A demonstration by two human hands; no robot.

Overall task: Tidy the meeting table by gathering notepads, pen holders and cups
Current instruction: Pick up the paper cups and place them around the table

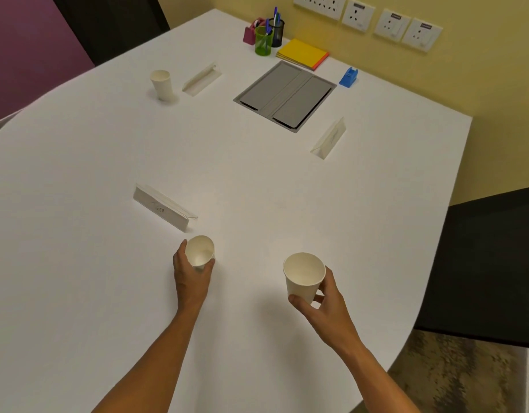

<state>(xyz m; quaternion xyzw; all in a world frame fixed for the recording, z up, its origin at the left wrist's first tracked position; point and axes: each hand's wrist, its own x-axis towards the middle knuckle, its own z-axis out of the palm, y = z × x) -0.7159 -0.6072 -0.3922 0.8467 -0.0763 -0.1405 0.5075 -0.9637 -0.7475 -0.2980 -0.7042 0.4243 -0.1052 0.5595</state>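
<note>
White table point(257, 180) — cup-gripping hands

Looks like an office meeting room. Large white table point(257, 180) with a grey cable hatch point(285, 95) sunk in at 12 o'clock, folded paper name cards point(165, 207) standing around, pen holders point(267, 34) and notepads point(302, 54) at 12, wall sockets point(367, 17) at 1 o'clock.

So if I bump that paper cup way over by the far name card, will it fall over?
Probably, yes. The far paper cup looks thin, empty and taller than its base, so it is likely very light and tips easily. On its side it would likely roll in a curve, being wider at the rim. Squeezing might crumple it.
</note>
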